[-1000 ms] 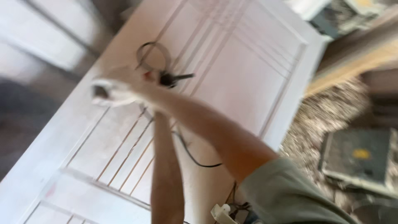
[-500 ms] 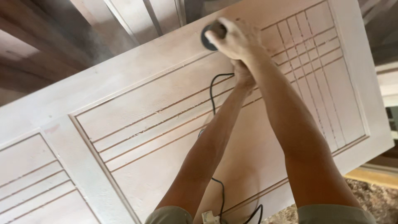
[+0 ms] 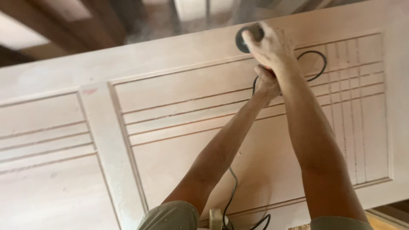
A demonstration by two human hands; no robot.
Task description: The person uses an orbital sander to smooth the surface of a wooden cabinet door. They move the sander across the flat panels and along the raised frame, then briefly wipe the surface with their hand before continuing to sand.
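A white panelled door [image 3: 183,85] with routed grooves lies flat under me. My right hand [image 3: 270,47] presses down on a round black sander [image 3: 245,39] at the door's far rail. Just behind it, partly hidden by my right wrist, my left hand [image 3: 266,83] is closed around the tool's rear, where the black cord [image 3: 319,64] comes out. The cord loops to the right over the grooved panel. It shows again between my arms, near the front edge.
Fine dust hangs past the door's far edge [image 3: 170,25]. Beyond it are wooden boards and pale planks [image 3: 25,34]. A white plug or connector [image 3: 215,218] lies at the bottom between my arms. Sawdust-covered floor [image 3: 383,217] shows at the bottom right.
The view has swung from a blurred look along the door to looking down on it. Both hands are now together on the sander at the far rail, slightly further right than half a second ago.
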